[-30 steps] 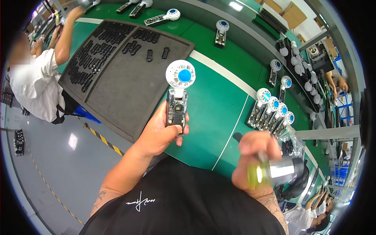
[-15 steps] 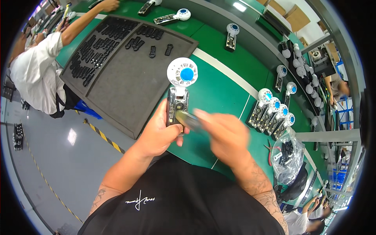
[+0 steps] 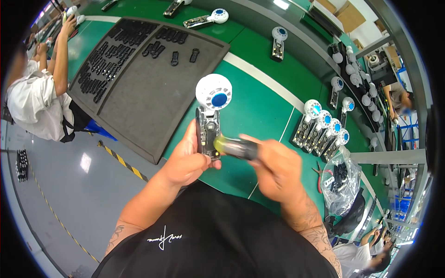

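Observation:
In my left hand (image 3: 187, 160) is a part-built handheld fan (image 3: 208, 134), its fingers closed around the dark body. The body's inner parts show, and a round white slotted head (image 3: 213, 91) with a blue disc points away from me. My right hand (image 3: 280, 167) grips a dark, thick tool (image 3: 238, 147) with a yellow-green tip. That tip is at the right side of the fan body, near its lower end; blur hides the tool's exact kind and whether it touches.
A grey tray (image 3: 143, 106) with rows of black parts lies at the left. Several similar fans (image 3: 320, 127) stand at the right, beside red-handled pliers (image 3: 319, 178) and a clear plastic bag (image 3: 340, 185). A co-worker (image 3: 39, 102) sits beyond the tray.
My right hand and its tool have shifted slightly right and down. The fan in my left hand has moved a little toward me. The co-worker's arm has drawn back from the tray's far edge.

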Motion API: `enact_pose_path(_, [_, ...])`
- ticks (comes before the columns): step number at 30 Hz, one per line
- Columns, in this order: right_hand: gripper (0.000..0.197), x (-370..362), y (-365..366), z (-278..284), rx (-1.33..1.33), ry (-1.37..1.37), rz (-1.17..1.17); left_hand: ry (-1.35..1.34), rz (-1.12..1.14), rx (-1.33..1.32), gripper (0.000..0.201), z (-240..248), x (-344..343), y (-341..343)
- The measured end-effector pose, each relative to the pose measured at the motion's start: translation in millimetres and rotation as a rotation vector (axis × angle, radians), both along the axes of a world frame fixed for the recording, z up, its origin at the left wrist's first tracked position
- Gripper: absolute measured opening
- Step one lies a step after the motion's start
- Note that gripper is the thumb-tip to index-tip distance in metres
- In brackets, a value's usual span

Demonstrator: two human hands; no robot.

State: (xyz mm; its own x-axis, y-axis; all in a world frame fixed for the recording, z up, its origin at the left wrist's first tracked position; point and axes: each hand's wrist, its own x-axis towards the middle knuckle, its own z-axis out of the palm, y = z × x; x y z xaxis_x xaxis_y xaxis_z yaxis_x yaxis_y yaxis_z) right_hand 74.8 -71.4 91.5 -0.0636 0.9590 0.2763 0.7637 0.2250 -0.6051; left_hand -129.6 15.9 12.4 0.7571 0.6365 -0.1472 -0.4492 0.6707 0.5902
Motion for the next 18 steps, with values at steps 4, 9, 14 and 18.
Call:
enact_pose_path(4, [0.051,-1.1,-16.5,6.1,0.277,0.165,0.001,-0.104,0.059,-0.059,0.089,8.5,4.1,-0.3])
enact_pose_path(9, [0.047,-2.7,-6.4,-4.6,-0.054,0.049,-0.029,-0.072,0.05,-0.065,0.091,-8.4,0.3,4.1])
enact_pose_path(14, [0.045,-10.5,13.0,-8.9,-0.017,-0.163,-0.132,0.091,0.079,0.097,0.077,6.6,11.2,-3.9])
enact_pose_path(18, [0.043,-0.7,8.4,-26.3,-0.008,0.026,-0.169,0.143,0.066,-0.062,0.062,-0.8,7.1,4.1])
